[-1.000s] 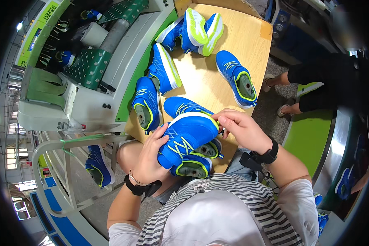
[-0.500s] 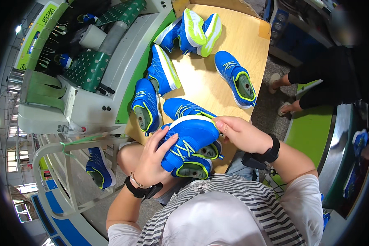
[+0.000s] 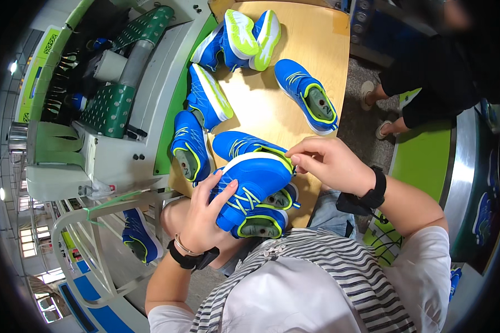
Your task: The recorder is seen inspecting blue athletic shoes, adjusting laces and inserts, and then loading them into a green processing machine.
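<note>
We hold the blue shoe [image 3: 253,186] above the worktop [image 3: 272,105] edge: left hand [image 3: 205,219] clamped on its side, right hand [image 3: 328,164] pinching the heel rim. Keep it steady, grip firm.

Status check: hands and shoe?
Left hand grips blue lime-trimmed sneaker; right hand pinches its heel edge. More blue sneakers crowd wooden table.

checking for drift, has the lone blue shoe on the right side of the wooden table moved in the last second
No. The lone blue shoe lies at the same spot by the wooden table's right edge, still apart from the upturned pair.
</note>
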Motion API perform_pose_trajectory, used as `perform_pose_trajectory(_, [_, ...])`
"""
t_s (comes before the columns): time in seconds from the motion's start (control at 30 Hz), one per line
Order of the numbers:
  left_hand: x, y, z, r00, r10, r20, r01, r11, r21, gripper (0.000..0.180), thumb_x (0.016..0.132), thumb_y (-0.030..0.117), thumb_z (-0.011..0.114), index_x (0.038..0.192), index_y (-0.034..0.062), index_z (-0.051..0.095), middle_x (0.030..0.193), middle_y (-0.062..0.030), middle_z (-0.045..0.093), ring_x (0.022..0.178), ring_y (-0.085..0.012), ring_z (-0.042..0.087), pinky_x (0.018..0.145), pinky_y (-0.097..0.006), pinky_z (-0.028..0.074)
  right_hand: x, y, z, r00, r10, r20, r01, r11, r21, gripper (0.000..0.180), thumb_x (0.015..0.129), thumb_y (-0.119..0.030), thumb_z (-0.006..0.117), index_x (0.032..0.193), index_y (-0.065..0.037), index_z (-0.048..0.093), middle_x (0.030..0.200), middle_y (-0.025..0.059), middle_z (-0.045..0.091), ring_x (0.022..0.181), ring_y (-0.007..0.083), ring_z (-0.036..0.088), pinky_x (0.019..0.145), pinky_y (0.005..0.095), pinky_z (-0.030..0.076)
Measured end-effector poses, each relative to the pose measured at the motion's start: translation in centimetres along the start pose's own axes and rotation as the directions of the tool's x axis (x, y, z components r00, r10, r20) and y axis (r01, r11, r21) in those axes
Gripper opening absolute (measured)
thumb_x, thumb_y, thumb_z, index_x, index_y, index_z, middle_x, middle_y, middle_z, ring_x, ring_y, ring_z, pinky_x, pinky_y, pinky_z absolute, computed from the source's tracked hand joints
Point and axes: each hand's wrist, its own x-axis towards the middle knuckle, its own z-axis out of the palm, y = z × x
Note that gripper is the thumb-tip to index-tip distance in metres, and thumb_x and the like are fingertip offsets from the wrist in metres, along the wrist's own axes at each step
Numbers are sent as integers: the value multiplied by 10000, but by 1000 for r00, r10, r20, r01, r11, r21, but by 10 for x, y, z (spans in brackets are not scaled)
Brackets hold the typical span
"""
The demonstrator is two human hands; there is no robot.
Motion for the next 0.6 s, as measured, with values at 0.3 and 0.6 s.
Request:
perform_pose_trajectory(0.3, [-3,0,1,1000,24,-3,-24,998,52,765,700,140,837,1414,191,566,1435,-224,449,1280,-465,469,1072,-534,398,-4,-14,3,1000,-5,17,7,989,-151,190,889,-118,720,1016,23,712,883,116,729,793,174,724,766,286,574])
perform_pose_trajectory(0.6, [-4,17,6,999,41,10,-43,972,229,840,624,269,884,1402,203,575,1428,-260,442,1241,-491,452,1053,-588,355,-13,-9,13,985,-168,-45,138,910,-391,164,836,-67,707,974,21,707,855,142,707,759,239,714,716,319,568])
